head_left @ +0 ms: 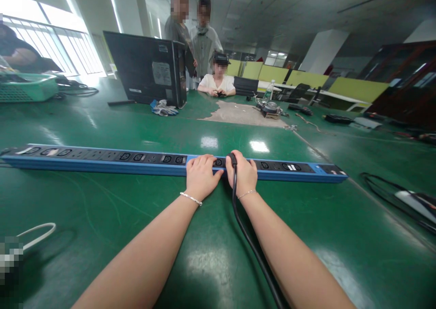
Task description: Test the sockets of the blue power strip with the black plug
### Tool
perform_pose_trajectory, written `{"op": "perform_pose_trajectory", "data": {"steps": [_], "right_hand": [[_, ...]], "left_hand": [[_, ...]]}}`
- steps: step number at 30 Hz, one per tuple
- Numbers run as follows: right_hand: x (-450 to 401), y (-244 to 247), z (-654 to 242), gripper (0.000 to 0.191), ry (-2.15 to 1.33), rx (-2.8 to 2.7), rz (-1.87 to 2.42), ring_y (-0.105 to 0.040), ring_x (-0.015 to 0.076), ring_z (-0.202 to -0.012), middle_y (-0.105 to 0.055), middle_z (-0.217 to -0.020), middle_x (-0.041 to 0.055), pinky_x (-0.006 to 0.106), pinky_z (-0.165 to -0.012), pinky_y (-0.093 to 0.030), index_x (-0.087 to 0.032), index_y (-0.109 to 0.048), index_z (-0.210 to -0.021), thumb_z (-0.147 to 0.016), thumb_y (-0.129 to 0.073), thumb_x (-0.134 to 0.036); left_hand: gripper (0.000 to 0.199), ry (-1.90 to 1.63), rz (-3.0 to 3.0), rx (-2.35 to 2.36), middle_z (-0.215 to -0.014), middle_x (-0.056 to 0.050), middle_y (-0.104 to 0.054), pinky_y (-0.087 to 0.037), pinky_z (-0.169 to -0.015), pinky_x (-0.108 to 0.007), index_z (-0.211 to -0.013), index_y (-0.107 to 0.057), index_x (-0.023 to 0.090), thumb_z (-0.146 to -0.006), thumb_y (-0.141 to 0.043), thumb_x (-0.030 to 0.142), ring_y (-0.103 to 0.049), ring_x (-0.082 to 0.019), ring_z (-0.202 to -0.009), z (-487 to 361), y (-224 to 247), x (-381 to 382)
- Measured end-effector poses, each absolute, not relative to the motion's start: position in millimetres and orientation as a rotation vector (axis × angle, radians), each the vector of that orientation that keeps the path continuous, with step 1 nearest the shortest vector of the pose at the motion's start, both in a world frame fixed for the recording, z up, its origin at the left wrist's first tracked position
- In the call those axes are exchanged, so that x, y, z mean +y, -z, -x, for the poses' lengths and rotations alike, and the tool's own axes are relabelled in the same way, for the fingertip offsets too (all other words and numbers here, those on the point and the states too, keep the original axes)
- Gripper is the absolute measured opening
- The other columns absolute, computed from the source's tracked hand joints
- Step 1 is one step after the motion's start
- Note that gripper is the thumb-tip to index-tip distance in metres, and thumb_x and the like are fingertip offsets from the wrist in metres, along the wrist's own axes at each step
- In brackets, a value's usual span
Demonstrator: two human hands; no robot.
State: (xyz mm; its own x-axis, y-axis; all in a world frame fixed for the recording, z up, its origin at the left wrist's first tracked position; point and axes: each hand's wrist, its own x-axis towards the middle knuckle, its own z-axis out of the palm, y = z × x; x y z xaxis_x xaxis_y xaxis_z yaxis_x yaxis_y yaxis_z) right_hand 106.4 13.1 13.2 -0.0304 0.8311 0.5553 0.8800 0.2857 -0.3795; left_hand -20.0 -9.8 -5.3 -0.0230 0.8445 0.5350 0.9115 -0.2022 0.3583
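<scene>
A long blue power strip (102, 162) with black sockets lies across the green table. My left hand (201, 175) is on its middle, fingers over the far edge and thumb along the near side, closed round it. Just to the right, my right hand (245, 175) grips a black power plug (233, 159) at the sockets. Whether the plug sits fully in a socket cannot be told, as my fingers hide part of it. From the plug a black cable (245, 232) runs down towards me, beside my right forearm. One socket shows between my hands.
A black computer case (146, 68) stands at the back left, with work gloves (164, 108) before it. A green basket (29, 87) is far left. Cables and a white device (417, 207) lie at right. A seated person (218, 80) and two standing people are beyond the table.
</scene>
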Motion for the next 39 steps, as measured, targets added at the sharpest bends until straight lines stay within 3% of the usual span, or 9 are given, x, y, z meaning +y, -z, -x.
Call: {"op": "perform_pose_trajectory", "data": {"steps": [12, 25, 39], "right_hand": [[21, -10, -120, 0.036, -0.175, -1.68, 1.575, -0.063, 0.0198, -0.086, -0.07, -0.092, 0.0061, 0.033, -0.084, -0.043, -0.023, -0.059, -0.11, -0.089, -0.039, -0.045], [15, -14, -111, 0.034, 0.155, -1.916, 1.619, -0.064, 0.0208, -0.083, -0.07, -0.087, 0.009, 0.035, -0.088, -0.037, -0.02, -0.059, -0.106, -0.091, -0.037, -0.041], [13, 2, -124, 0.039, 0.112, -2.013, 1.504, -0.053, 0.0229, -0.115, -0.063, -0.116, 0.0125, 0.041, -0.101, -0.032, -0.018, -0.052, -0.12, -0.091, -0.038, -0.039]], "left_hand": [[0.036, 1.04, 2.103, -1.883, -0.119, -0.006, -0.061, -0.03, -0.098, -0.041, -0.11, -0.057, 0.022, -0.08, -0.057, 0.04, -0.051, -0.023, -0.113, 20, 7, -9], [0.035, 1.04, 2.113, -1.909, -0.121, -0.006, -0.06, -0.029, -0.099, -0.041, -0.111, -0.057, 0.023, -0.08, -0.057, 0.04, -0.051, -0.024, -0.114, 20, 6, -9], [0.035, 1.004, 2.114, -1.899, -0.12, -0.007, -0.061, -0.031, -0.098, -0.042, -0.111, -0.058, 0.023, -0.08, -0.056, 0.041, -0.052, -0.024, -0.113, 21, 6, -9]]}}
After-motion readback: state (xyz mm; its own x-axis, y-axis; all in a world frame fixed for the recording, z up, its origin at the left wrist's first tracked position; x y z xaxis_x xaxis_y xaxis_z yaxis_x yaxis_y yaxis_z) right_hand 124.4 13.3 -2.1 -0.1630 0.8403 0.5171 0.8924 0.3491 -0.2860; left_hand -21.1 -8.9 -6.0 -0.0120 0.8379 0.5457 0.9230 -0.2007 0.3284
